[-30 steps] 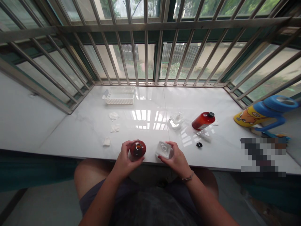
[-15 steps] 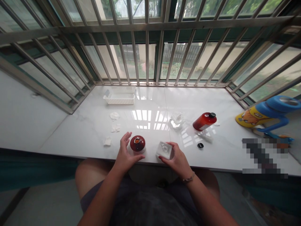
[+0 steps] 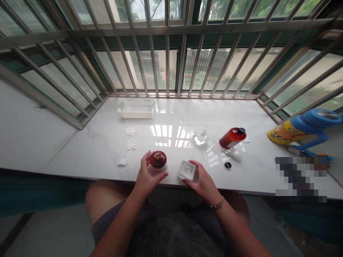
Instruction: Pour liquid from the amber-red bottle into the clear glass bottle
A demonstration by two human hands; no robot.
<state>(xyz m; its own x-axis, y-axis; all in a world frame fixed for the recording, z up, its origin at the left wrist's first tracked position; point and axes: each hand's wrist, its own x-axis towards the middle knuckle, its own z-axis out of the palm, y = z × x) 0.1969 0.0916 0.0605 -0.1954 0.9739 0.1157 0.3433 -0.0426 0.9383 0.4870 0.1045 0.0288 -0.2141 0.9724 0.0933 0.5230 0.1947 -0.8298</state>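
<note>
On the white marble counter, near its front edge, stands a round dark-red bottle (image 3: 158,160) with an open neck. My left hand (image 3: 150,175) curves around its left side, fingers at the far left and thumb in front, gripping it loosely. To the right is a small clear square container (image 3: 187,170) with a round shape on top. My right hand (image 3: 201,179) holds this container from its right side, fingertips on the far edge and thumb on the near one. A black cap (image 3: 227,165) lies farther right.
Behind are a white basket (image 3: 137,113), crumpled white tissues (image 3: 131,145), clear plastic packaging (image 3: 200,137) and a red bottle (image 3: 232,138) with a black cap. A blue and yellow flask (image 3: 291,132) lies at the right. Metal bars line the window.
My left hand has moved slightly right and closer around the round red bottle, which has shifted a little right and away from me. My right hand has barely moved.
</note>
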